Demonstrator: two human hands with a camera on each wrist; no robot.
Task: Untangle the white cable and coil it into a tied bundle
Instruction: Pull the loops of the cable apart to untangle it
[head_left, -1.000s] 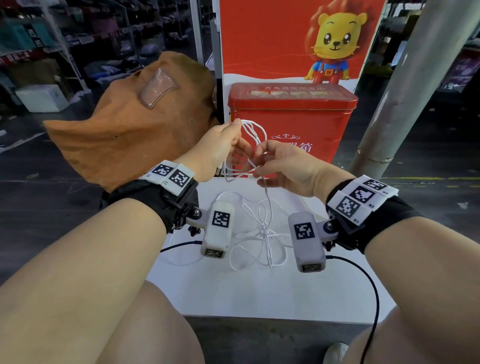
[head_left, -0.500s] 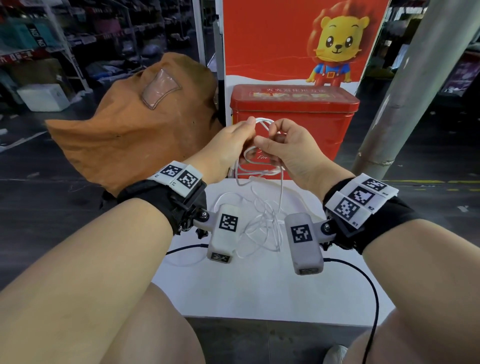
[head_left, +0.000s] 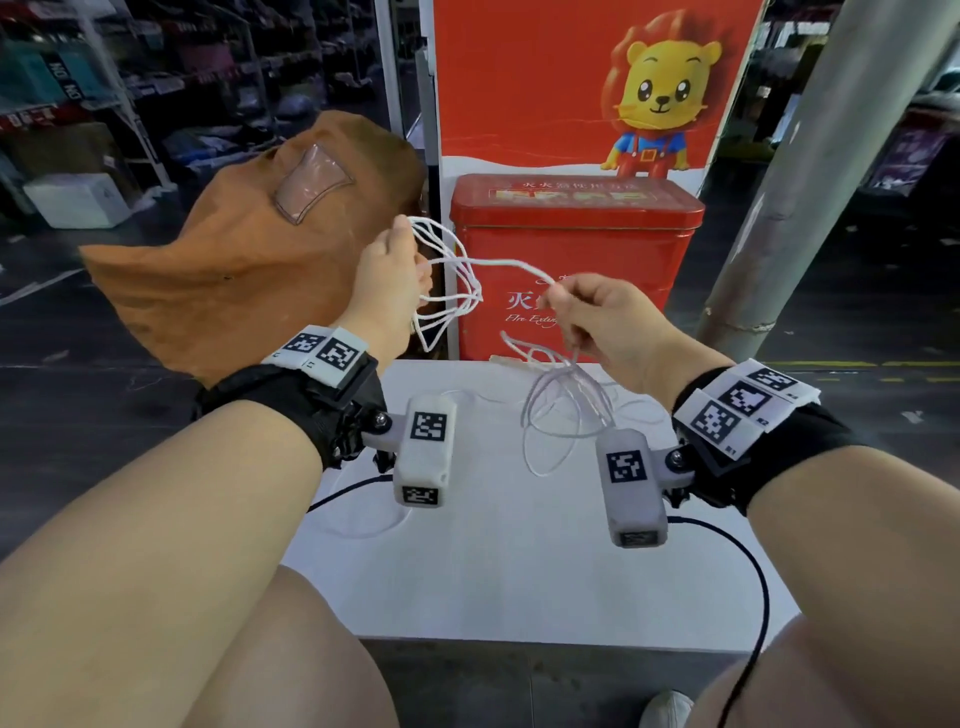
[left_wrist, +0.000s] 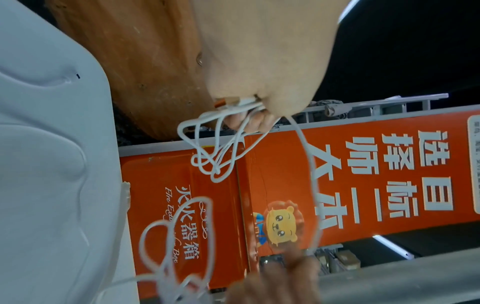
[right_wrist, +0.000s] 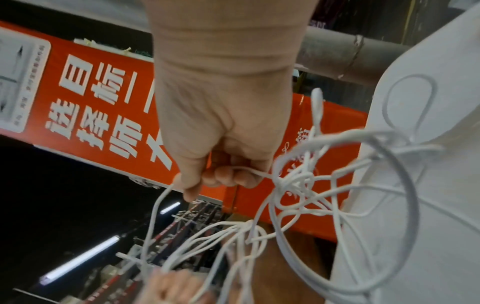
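Note:
My left hand (head_left: 387, 280) is raised above the white table (head_left: 509, 561) and grips several loops of the thin white cable (head_left: 452, 283). In the left wrist view a plug end with an orange tip (left_wrist: 228, 103) lies under my thumb beside the gathered loops (left_wrist: 215, 156). A single strand (head_left: 511, 266) runs across to my right hand (head_left: 597, 317), which pinches it with curled fingers. Below the right hand a loose tangle of cable (head_left: 563, 410) hangs down to the table. In the right wrist view the fingers (right_wrist: 228, 174) close round the strand, with knotted loops (right_wrist: 298, 185) beside them.
A red fire-extinguisher tin (head_left: 574, 260) stands at the table's far edge, with a red lion poster (head_left: 597, 83) behind it. A brown fabric bag (head_left: 260, 249) lies at the left. A grey pillar (head_left: 810, 171) rises at the right. Black wrist-camera leads (head_left: 748, 566) trail over the table.
The two hands have moved apart: the left has gone up and left with the loops, the right down and right, and a strand now stretches between them. The hanging tangle has shifted right.

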